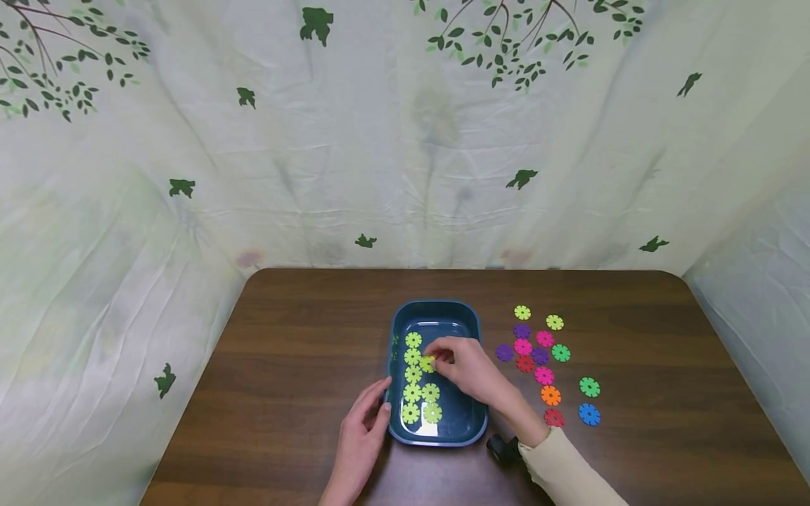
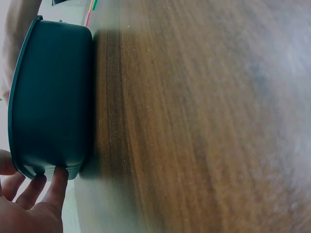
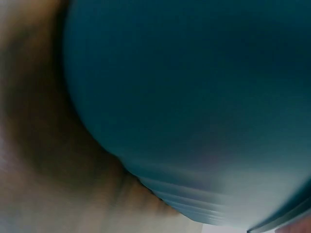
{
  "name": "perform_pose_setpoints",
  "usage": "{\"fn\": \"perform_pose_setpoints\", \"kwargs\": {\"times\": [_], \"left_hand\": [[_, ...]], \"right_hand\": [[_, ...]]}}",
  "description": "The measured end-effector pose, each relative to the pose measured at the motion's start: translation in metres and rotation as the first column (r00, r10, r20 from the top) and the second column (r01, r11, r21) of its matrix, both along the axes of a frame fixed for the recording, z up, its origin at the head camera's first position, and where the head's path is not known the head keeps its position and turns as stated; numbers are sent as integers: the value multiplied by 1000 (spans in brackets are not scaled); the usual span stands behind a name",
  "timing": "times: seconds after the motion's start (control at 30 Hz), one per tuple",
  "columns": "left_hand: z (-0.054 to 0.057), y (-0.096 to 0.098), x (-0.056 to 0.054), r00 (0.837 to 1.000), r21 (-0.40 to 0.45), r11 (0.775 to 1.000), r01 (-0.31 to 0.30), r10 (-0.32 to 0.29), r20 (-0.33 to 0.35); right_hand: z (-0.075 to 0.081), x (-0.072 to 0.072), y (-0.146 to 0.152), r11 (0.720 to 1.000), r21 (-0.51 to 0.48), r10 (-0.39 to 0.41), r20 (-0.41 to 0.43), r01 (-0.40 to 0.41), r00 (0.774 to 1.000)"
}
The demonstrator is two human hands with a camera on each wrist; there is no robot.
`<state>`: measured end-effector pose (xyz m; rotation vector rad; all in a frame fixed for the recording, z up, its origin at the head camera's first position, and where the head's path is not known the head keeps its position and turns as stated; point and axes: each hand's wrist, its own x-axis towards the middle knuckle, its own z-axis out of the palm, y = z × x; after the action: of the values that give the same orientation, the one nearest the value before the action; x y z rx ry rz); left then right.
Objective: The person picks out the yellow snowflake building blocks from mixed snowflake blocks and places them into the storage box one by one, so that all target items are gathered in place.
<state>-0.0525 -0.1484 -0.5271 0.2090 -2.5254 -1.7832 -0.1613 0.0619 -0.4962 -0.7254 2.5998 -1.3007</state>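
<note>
A dark blue rectangular tray [image 1: 458, 422] stands on the table with several yellow notched, flower-shaped discs [image 1: 412, 392] laid in two columns along its left half. Over the second column, my right hand [image 1: 467, 367] pinches one more yellow disc [image 1: 427, 364] between thumb and fingertips. At the tray's left side, my left hand [image 1: 362, 430] rests its fingertips against the outer wall near the rim. The left wrist view shows those straight fingers [image 2: 57, 187] touching the wall from outside. In the right wrist view the tray's outer wall [image 3: 184, 97] fills most of the frame, and the pinching fingers are out of sight.
Right of the tray lie loose discs: two yellow ones [image 1: 522, 313], several pink, purple [image 1: 504, 353], red and green [image 1: 590, 386] ones, an orange one [image 1: 550, 396] and a blue one [image 1: 589, 414]. A white leaf-print cloth [image 1: 392, 140] hangs behind the brown table [image 1: 285, 351].
</note>
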Motion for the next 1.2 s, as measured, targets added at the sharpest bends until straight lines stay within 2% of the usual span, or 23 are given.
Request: {"fn": "perform_pose_setpoints", "kwargs": {"times": [0.13,0.4,0.57,0.8,1.2], "left_hand": [[1,0,0,1000,-3,1000,3,-3,-1],[1,0,1,1000,4,1000,3,-3,-6],[0,0,0,999,18,1000,7,-6,-42],[1,0,0,999,24,1000,11,-10,-31],[3,0,1,1000,6,1000,6,-6,-6]], "right_hand": [[0,-13,-3,994,77,80,6,-80,997],[2,-27,-7,966,209,139,75,-152,987],[-1,-33,-10,953,230,177,99,-196,979],[-3,-39,-11,936,250,217,149,-249,965],[-1,-36,-12,928,268,227,147,-259,963]]}}
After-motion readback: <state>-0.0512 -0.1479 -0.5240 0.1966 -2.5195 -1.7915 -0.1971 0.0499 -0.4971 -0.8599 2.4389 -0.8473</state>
